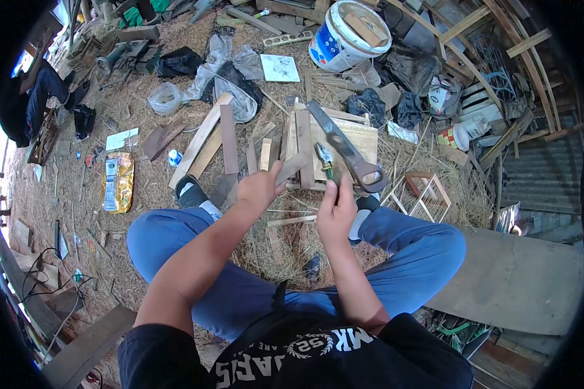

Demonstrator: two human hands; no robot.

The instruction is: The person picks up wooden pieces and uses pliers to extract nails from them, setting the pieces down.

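Note:
My left hand [258,188] is closed around a short flat wood strip [292,167], which points to the upper right. My right hand [337,209] is closed, with thumb and index finger at the green-and-yellow handles of a pair of pliers [324,155]; the handle ends are hidden by the fingers. Beyond both hands stands a low wooden box [353,139] with slats across its top. A handsaw [336,137] lies slantwise over it, its dark handle [370,176] nearest to my right hand.
Wood strips [204,139] lie beyond my left foot. A small wooden frame [428,194] rests on the straw at right. Farther off are a white bucket [334,48], plastic bags [224,81] and a gold packet [117,185]. Another person [36,97] sits at far left.

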